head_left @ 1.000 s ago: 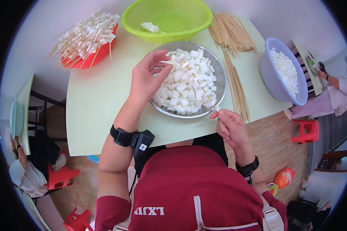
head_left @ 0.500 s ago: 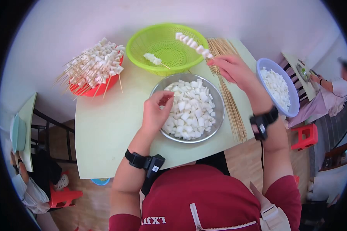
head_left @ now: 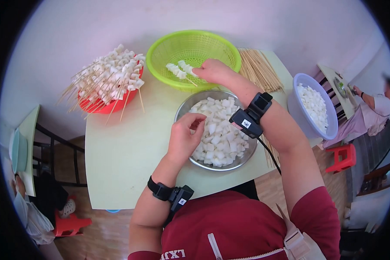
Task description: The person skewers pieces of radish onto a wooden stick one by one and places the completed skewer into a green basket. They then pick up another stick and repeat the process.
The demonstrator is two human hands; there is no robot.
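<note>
Inside the green basket (head_left: 154, 77), a loaded skewer (head_left: 186, 68) runs leftward from the nearer right hand (head_left: 209, 70), clamped on its end, roughly parallel to a second skewer (head_left: 175, 70). The left hand (head_left: 184, 135) curls over the metal bowl (head_left: 223, 167) on the basket's near side; whether it pinches anything, I cannot tell.

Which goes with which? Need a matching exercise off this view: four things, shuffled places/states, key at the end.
1. Right hand
2. Left hand
3. Red bowl
4. Purple basin

A. Heaped with loaded skewers
B. Full of loose white pieces
C. Holding one skewer at the green basket
D. Over the left side of the steel bowl

Pairs: 1-C, 2-D, 3-A, 4-B
</note>
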